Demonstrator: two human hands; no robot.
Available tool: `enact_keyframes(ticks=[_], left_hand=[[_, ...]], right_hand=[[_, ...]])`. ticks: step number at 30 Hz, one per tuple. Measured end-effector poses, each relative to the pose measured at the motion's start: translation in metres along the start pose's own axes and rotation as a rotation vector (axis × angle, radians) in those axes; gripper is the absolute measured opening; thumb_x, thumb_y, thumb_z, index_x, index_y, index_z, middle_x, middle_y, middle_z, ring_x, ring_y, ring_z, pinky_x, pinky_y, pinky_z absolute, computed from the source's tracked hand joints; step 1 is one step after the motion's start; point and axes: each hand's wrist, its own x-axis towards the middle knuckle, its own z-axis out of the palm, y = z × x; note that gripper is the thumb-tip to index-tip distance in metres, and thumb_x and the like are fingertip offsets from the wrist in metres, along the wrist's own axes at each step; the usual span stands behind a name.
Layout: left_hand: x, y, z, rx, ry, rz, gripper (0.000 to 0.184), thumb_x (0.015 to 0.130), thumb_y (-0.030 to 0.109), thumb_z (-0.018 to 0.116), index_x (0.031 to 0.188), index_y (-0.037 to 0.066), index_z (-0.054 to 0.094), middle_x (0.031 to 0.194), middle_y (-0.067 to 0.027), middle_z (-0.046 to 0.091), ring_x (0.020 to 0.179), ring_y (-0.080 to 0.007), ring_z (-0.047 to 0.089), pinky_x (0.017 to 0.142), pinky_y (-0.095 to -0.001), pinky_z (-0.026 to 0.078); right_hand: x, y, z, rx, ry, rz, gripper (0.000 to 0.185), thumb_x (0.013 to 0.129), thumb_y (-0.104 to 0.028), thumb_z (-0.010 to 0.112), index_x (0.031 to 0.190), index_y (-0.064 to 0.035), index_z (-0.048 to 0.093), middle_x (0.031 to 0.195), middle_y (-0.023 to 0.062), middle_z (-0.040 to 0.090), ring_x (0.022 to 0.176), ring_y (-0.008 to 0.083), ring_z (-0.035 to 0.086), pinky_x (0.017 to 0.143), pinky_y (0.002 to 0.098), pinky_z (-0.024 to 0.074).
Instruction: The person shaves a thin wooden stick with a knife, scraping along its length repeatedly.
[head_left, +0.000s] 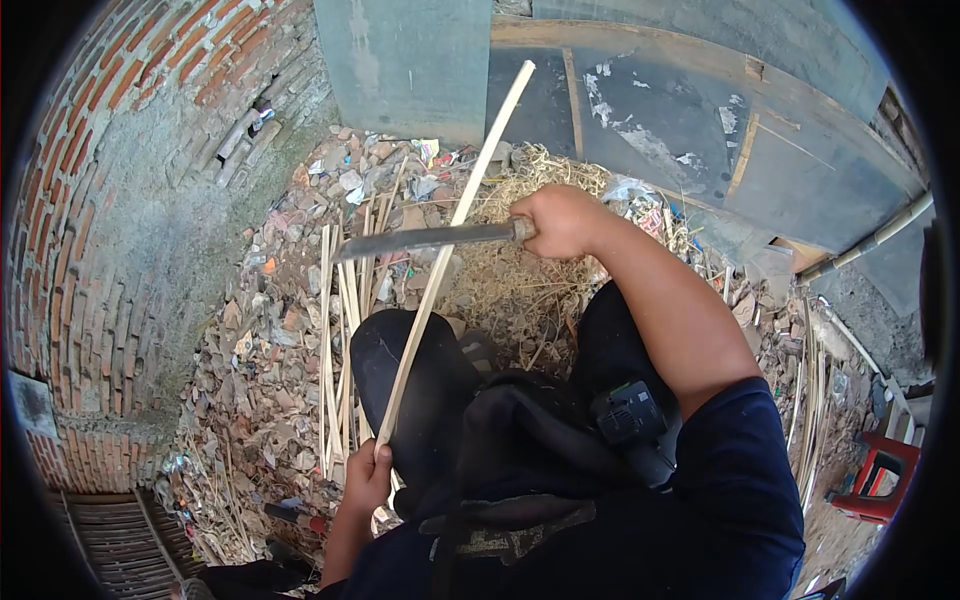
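My right hand (562, 222) is closed round the handle of a large knife (430, 239), whose long dark blade points left. The blade lies across a pale wooden strip (490, 150), apparently touching it. My left hand (368, 478) grips the lower end of that strip, beside my bent knee. From there the strip slants up and to the right, past the blade, to its free end near the panel wall. Wood shavings (510, 270) lie heaped on the ground below the knife.
Several pale strips (328, 350) lie on the rubble at the left, and more (812, 400) at the right. A brick wall (110, 220) stands at the left, grey panels (640, 120) ahead. A red stool (878, 480) is at the far right.
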Motion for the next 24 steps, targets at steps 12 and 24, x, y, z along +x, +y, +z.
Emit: enact_keyframes(ticks=[12, 24], left_hand=[[0.003, 0.007, 0.003, 0.187, 0.066, 0.075, 0.043, 0.108, 0.037, 0.051, 0.086, 0.001, 0.057, 0.060, -0.0098, 0.055, 0.054, -0.0229, 0.056, 0.054, -0.0383, 0.042], [0.002, 0.019, 0.011, 0.327, 0.123, 0.063, 0.042, 0.107, 0.035, 0.052, 0.085, -0.001, 0.055, 0.062, -0.0220, 0.057, 0.057, -0.0430, 0.059, 0.054, -0.0482, 0.044]], right_hand=[[0.007, -0.015, 0.013, -0.157, -0.077, 0.044, 0.028, 0.076, -0.021, 0.069, 0.101, -0.0118, 0.072, 0.093, 0.0147, 0.073, 0.095, 0.0364, 0.071, 0.083, 0.0486, 0.0564], [0.005, -0.017, 0.015, -0.155, -0.048, -0.028, 0.023, 0.075, -0.019, 0.067, 0.096, -0.0103, 0.070, 0.086, 0.0170, 0.072, 0.085, 0.0382, 0.070, 0.079, 0.0486, 0.0551]])
